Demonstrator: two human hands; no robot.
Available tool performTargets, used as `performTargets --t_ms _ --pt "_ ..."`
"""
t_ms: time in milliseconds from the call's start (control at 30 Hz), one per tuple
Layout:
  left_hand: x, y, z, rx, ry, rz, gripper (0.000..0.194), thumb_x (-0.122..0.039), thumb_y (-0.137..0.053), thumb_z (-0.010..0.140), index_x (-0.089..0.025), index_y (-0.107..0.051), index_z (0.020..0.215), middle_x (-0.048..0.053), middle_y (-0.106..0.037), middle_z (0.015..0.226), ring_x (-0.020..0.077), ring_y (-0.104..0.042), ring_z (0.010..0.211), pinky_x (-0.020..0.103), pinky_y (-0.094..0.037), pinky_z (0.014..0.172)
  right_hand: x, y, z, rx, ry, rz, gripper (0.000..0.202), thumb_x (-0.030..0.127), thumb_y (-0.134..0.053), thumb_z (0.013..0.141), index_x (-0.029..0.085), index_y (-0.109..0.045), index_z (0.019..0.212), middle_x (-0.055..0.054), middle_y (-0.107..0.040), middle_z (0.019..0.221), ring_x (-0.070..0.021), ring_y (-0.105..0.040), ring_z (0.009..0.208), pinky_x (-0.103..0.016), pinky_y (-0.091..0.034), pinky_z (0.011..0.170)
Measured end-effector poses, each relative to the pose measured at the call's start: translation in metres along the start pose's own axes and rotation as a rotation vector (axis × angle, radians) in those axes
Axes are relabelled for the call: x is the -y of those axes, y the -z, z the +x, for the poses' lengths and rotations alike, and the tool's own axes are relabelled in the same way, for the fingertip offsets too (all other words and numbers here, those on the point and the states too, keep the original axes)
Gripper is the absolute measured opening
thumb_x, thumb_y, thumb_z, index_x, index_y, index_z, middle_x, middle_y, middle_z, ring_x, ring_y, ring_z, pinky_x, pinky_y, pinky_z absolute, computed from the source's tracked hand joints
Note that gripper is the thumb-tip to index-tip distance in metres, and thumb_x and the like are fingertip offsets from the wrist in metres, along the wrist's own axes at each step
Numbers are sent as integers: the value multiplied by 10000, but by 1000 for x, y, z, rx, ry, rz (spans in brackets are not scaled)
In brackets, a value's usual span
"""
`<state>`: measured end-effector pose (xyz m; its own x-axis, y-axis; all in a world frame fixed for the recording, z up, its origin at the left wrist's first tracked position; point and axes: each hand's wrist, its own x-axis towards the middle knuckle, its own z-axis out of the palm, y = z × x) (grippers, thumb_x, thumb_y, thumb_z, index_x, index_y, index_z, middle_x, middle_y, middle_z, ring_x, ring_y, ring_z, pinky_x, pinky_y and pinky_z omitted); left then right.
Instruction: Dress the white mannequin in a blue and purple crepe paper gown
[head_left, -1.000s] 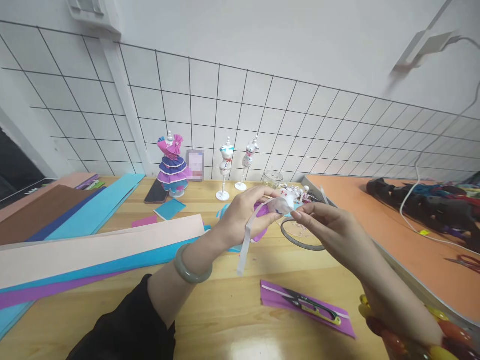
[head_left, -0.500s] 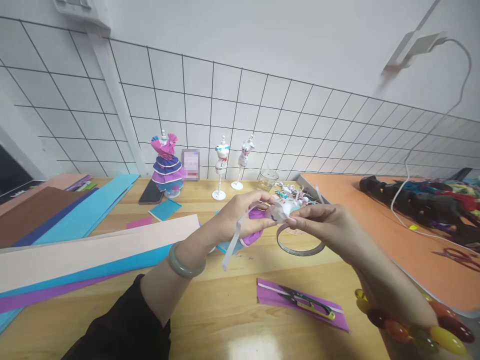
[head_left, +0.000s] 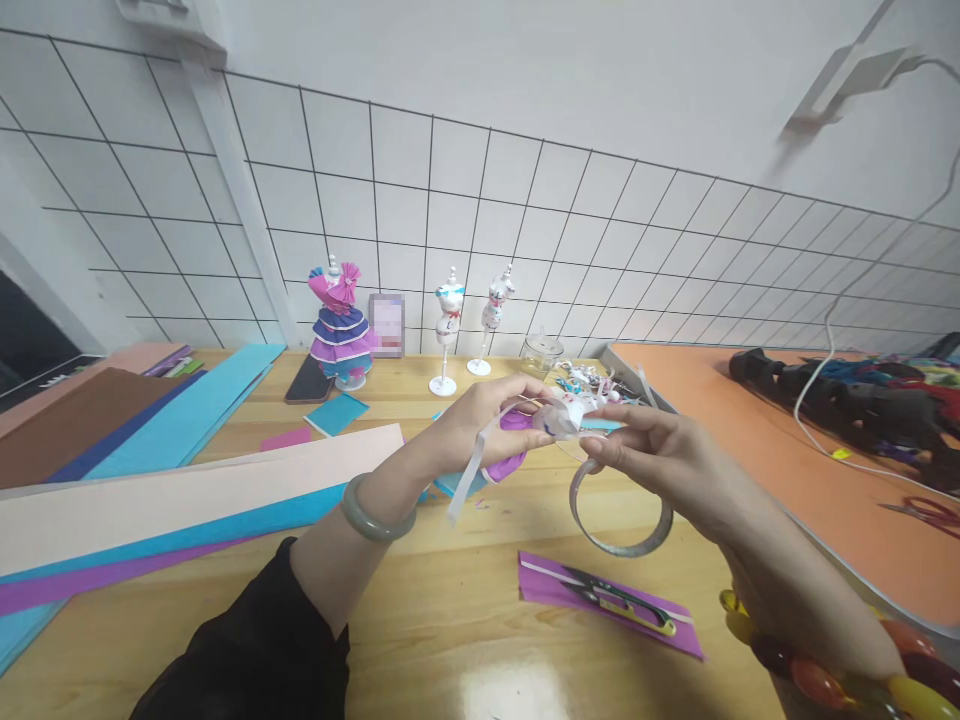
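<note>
My left hand point(head_left: 499, 420) is closed around a small white dress form point(head_left: 570, 412) lying on its side, its torso pointing right. Purple crepe paper point(head_left: 510, 455) shows under that hand, with blue paper point(head_left: 461, 484) below it. A narrow translucent strip of tape point(head_left: 466, 480) hangs off to the left of the fingers. My right hand point(head_left: 649, 445) pinches with thumb and fingers beside the dress form; a thin roll of tape point(head_left: 626, 550) dangles from them. Fingers partly hide where the tape meets the form. Below lie black-and-yellow thread snips point(head_left: 622, 600) on a purple paper strip point(head_left: 544, 580).
Two bare dress forms point(head_left: 448, 325) and one in a ruffled paper dress point(head_left: 341, 325) stand at the back. A phone point(head_left: 309, 380) lies beside the dressed one. Folded crepe paper point(head_left: 187, 490) covers the left side. Red scissors point(head_left: 926, 515) lie on the orange surface point(head_left: 720, 430) at right.
The tape roll has swung down and right beneath my right hand, which has shifted slightly right. My left hand keeps its hold on the dress form.
</note>
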<state>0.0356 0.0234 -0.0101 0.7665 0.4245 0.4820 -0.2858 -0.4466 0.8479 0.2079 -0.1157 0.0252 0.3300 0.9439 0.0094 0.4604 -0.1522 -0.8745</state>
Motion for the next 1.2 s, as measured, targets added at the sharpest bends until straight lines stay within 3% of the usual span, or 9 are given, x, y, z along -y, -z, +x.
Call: performTargets --t_ms 67,133,267,367,467,833,1200 --pt "0 0 0 8 13 -20 369 -210 -759 713 -154 -612 1047 97 -680 1082 192 -660 1011 373 -509 950 0 0 -2 -40 -18 -22 691 540 -779 677 183 -620 1247 -69 -775 753 -226 -703 810 -305 -527 706" --pt "1 0 0 32 36 -65 384 -209 -768 707 -155 -609 1052 99 -674 1090 194 -658 1013 373 -514 937 0 1 -3 -59 -39 -29 713 554 -775 671 180 -617 1257 -80 -776 766 -222 -687 756 -274 -495 569" --pt "1 1 0 35 78 -174 415 -223 -795 685 -147 -607 1047 108 -657 1108 184 -657 989 361 -525 914 -6 4 -3 -27 -32 -4 453 566 -741 707 218 -727 997 -53 -742 754 -135 -569 579 -219 -375 433" --pt "1 3 1 47 76 -265 423 -217 -806 676 -136 -607 1042 104 -666 1066 166 -665 946 337 -534 884 -12 7 -2 -4 -7 34 377 576 -728 720 201 -727 757 18 -549 521 -74 -375 465 -202 -300 405" --pt "1 4 1 61 79 -319 440 -216 -817 663 -129 -612 1043 95 -679 1021 168 -670 938 334 -534 878 -16 9 -1 14 -6 62 397 597 -710 728 201 -723 701 59 -359 452 -70 -262 454 -206 -249 395" --pt "1 -2 1 96 107 -397 484 -219 -843 619 -136 -625 1043 85 -674 1022 172 -674 919 382 -527 916 -8 8 -5 -101 -1 -112 432 621 -689 722 211 -800 800 51 -354 419 -82 -279 429 -220 -242 387" --pt "-3 -1 1 105 151 -398 461 -202 -849 604 -125 -629 1002 77 -675 988 164 -672 896 392 -523 933 0 3 -6 -140 -2 -139 402 600 -682 727 212 -790 735 53 -372 375 -72 -306 382 -215 -275 385"
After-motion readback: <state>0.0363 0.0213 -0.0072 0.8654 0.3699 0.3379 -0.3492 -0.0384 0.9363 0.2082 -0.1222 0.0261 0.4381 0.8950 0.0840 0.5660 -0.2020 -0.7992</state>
